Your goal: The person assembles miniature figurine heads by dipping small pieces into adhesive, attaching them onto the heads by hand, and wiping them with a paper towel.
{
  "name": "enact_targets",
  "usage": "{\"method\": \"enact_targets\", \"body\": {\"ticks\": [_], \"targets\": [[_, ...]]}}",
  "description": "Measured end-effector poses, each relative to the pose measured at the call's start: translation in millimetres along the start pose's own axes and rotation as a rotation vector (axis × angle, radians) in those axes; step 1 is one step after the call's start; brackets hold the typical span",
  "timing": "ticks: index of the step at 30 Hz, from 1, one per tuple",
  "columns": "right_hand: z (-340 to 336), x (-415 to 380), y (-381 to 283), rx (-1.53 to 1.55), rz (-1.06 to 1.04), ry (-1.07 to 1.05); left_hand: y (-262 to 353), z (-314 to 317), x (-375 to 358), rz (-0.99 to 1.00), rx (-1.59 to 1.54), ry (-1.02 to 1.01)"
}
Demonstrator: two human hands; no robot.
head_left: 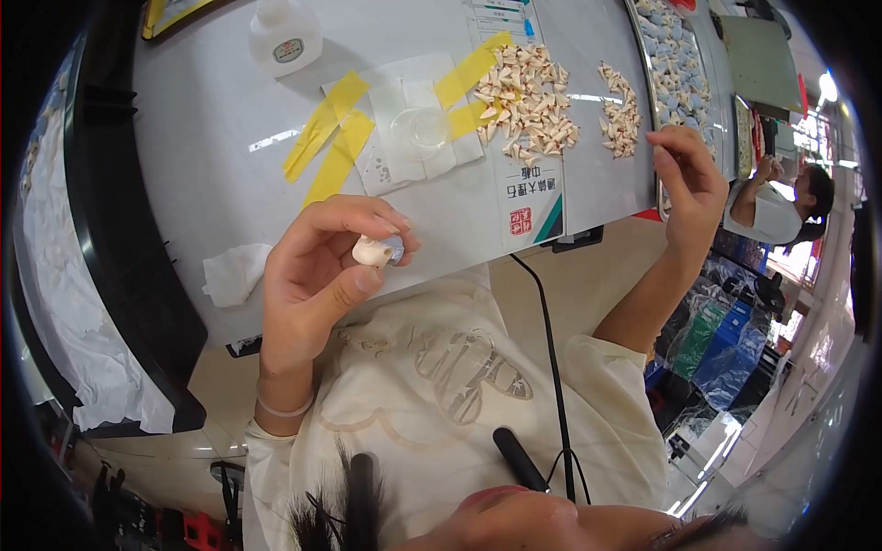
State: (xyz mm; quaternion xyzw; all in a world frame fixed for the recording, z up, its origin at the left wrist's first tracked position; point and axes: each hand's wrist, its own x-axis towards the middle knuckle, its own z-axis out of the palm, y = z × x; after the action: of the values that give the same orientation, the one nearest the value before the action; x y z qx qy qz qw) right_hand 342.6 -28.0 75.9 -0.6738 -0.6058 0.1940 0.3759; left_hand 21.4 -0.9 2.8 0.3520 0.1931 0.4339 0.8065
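Left hand [317,266] pinches a small figure [371,253], likely steadying it; right hand [694,179], fingers narrowly parted, nears pointed pieces [623,136] heaped handily right of the pad [381,138].

This looks like a small workshop for handwork on little parts. The table [230,110] carries heaps of small pale pointed pieces [533,101], strips of yellow tape [322,129] and a white bottle [285,41]. At the table's right end lies a long tray [649,78] filled with blue-and-white pieces. Beyond that end, another person [767,211] sits with raised hands, and plastic-wrapped goods [721,344] are stacked; glossy pale flooring [525,289] shows below the table's near edge.
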Motion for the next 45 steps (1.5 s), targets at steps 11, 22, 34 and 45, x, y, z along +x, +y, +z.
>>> {"method": "enact_targets", "body": {"ticks": [11,22,34,45], "targets": [[54,8,-43,0.257,-0.105,-0.137,-4,-3,0,-0.042,-0.126,-0.029],[105,58,-69,-0.004,-0.170,-0.485,-5,-10,6,-0.020,-0.122,-0.133],[130,53,-100,-0.436,-0.307,-0.492,0,-20,-3,-0.083,-0.270,-0.175],[130,52,-100,-0.379,-0.232,-0.434,0,-17,-3,-0.010,-0.069,-0.083]]}}
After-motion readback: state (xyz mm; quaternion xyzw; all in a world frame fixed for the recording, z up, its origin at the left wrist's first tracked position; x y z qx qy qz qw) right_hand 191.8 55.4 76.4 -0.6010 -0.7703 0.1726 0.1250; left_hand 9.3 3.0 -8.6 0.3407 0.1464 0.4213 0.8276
